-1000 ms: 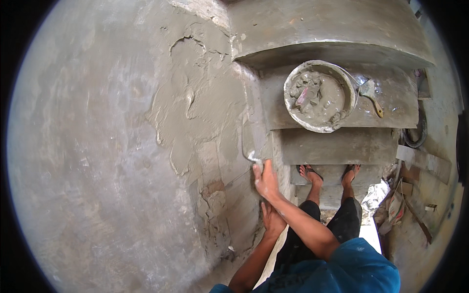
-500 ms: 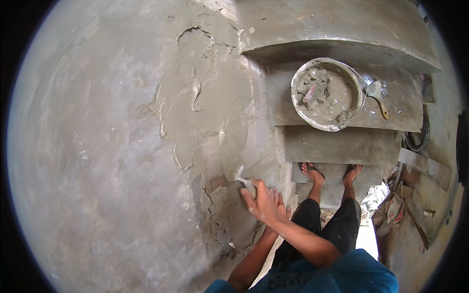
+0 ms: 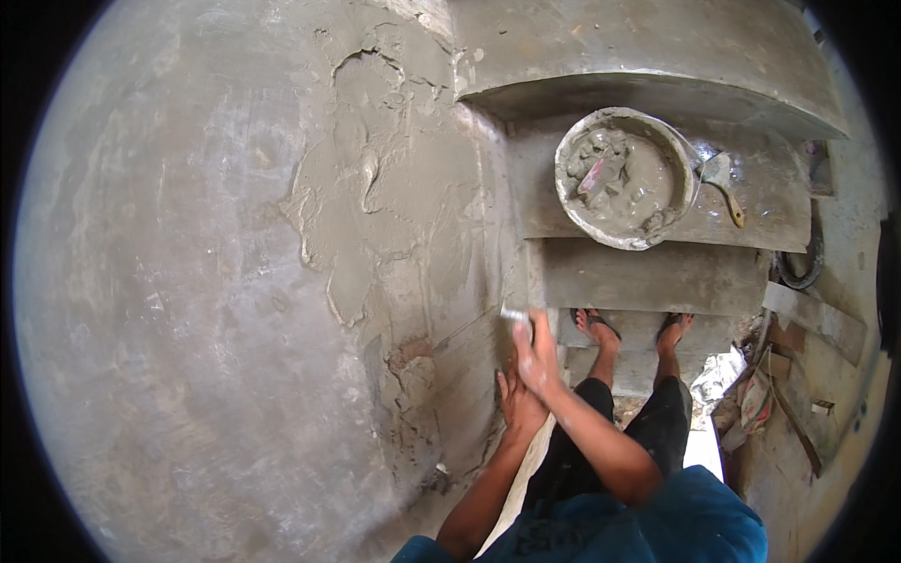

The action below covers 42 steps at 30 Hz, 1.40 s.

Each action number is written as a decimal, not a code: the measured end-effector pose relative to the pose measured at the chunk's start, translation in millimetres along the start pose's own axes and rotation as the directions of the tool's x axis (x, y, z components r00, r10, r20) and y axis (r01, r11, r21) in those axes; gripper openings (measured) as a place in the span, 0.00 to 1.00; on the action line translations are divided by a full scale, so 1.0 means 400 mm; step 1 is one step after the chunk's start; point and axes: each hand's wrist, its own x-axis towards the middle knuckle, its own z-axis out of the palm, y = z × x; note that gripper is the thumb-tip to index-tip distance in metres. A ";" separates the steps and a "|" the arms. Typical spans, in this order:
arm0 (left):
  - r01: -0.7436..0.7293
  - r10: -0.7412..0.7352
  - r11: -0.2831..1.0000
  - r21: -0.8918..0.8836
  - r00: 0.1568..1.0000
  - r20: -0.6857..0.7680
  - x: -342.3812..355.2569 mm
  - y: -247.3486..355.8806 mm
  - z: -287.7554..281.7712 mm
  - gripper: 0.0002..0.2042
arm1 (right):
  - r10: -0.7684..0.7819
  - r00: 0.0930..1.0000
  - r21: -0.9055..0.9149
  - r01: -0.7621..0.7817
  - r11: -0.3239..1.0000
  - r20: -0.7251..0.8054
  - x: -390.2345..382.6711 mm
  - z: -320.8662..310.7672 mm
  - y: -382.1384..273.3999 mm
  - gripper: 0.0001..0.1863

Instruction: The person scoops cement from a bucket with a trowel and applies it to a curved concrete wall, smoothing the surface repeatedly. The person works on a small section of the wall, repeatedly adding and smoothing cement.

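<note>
My right hand is closed around a trowel, held where the wall meets the steps. The trowel's blade is partly blurred and hard to separate from the grey surface. Just below and to the left, my left hand rests on the wall, fingers apart, with the right hand crossing close over it. Wet grey mortar covers a broad patch of the wall, with rough ridges along its left side. Lower down, near the left hand, a bare rough area shows cracks and a brownish spot.
On a step stands a bucket of wet mortar with a pinkish object stuck in it. A brush with a yellowish handle lies beside it. My sandalled feet stand on a lower step. Boards and debris lie at the right.
My right hand has swung the trowel rightward and slightly up, off the mortar patch to the wall's corner. More of my left hand now shows. The view has shifted slightly.
</note>
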 end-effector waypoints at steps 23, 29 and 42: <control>0.003 -0.003 0.988 -0.153 1.000 -0.003 0.006 -0.032 0.016 0.37 | 0.106 0.990 -0.328 -0.132 0.935 -0.098 0.377 0.084 0.110 0.32; 0.026 -0.023 0.988 -0.155 0.999 0.023 0.012 -0.038 0.017 0.37 | 0.068 0.998 -0.403 -0.060 0.913 0.006 0.433 0.070 0.107 0.34; 0.075 -0.124 0.916 -0.395 0.987 -0.102 0.100 0.021 -0.018 0.30 | 0.119 0.993 -0.393 -0.103 0.914 0.018 0.107 -0.246 -0.128 0.22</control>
